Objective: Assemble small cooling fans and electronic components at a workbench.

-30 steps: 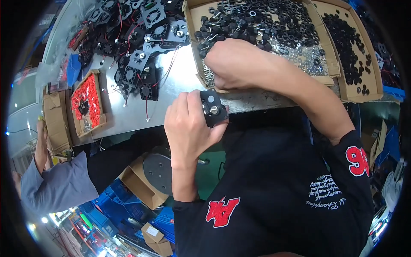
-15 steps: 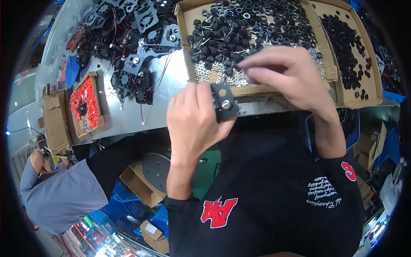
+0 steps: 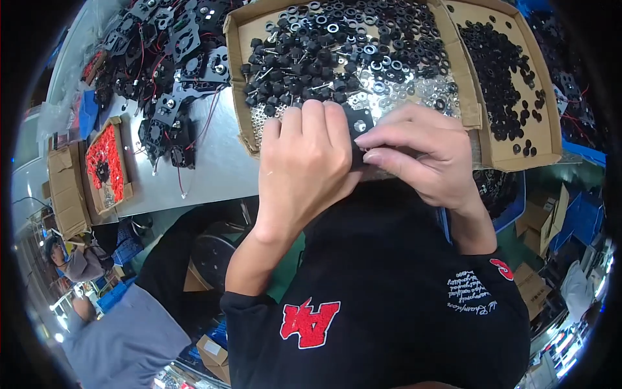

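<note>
My left hand (image 3: pixel 303 159) is wrapped round a small dark plate (image 3: pixel 357 117) with a shiny metal piece near its upper end. My right hand (image 3: pixel 427 152) meets it from the other side, thumb and forefinger pinched together at the plate's edge. Whatever lies between those fingertips is hidden. Both hands are over the front edge of a cardboard tray (image 3: pixel 231 61). In that tray lie black knobs with metal screws (image 3: pixel 285 68), black rings (image 3: pixel 414 39) and small silver nuts (image 3: pixel 261 117).
A second cardboard tray (image 3: pixel 551 146) on the right holds small black round parts (image 3: pixel 499 71). Dark plates with fans and red wires (image 3: pixel 172 104) are heaped at the left of the metal table (image 3: pixel 220 172). Red pieces fill a small box (image 3: pixel 126 194). Another person (image 3: pixel 123 337) is at lower left.
My right hand has come down from above the nuts to the plate, its fingers now touching it. The whole view has shifted, with the table's things further left.
</note>
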Demonstrator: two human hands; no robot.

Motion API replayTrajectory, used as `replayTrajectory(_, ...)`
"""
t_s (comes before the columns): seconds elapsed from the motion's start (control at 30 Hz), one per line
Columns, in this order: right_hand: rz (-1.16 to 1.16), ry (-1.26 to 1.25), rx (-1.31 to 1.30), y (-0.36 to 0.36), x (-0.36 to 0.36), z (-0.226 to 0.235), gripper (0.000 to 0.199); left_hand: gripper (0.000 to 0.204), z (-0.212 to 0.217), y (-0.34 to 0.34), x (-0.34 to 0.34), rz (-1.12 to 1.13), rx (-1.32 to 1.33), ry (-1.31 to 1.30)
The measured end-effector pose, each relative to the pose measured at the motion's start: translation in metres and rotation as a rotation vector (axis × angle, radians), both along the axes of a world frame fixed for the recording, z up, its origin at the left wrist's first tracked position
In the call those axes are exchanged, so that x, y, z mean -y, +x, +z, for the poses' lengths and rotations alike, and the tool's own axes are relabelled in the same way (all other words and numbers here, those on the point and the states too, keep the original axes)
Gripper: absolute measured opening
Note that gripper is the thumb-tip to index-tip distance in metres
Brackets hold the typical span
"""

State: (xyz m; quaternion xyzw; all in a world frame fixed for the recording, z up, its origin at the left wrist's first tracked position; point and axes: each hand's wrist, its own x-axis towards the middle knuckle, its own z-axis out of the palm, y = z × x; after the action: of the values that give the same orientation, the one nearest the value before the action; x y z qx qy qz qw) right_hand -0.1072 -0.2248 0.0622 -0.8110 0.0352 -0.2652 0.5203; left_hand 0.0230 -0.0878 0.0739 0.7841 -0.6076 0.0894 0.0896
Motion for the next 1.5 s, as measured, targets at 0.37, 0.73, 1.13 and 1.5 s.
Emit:
replayTrajectory(0.37, -0.073, -0.114, -0.052, -0.003, 0.0, -0.004, 0.018, 0.053, -0.004, -0.005, 0.003, 0.003, 0.049, 0.061)
replayTrajectory(0.73, -0.132, -0.086, -0.112, -0.001, -0.005, -0.002, 0.03, 0.042, -0.014, 0.0, 0.003, -0.05, 0.103, -0.001)
replayTrajectory(1.13, -0.082, -0.19, 0.048, -0.011, -0.013, -0.02, 0.06, 0.05, -0.005, -0.003, 0.003, -0.015, 0.001, 0.089)
replayTrajectory(1.5, -0.087, -0.322, 0.137, -0.012, -0.017, -0.035, 0.064, 0.049, -0.007, -0.001, 0.002, -0.026, 0.012, 0.077)
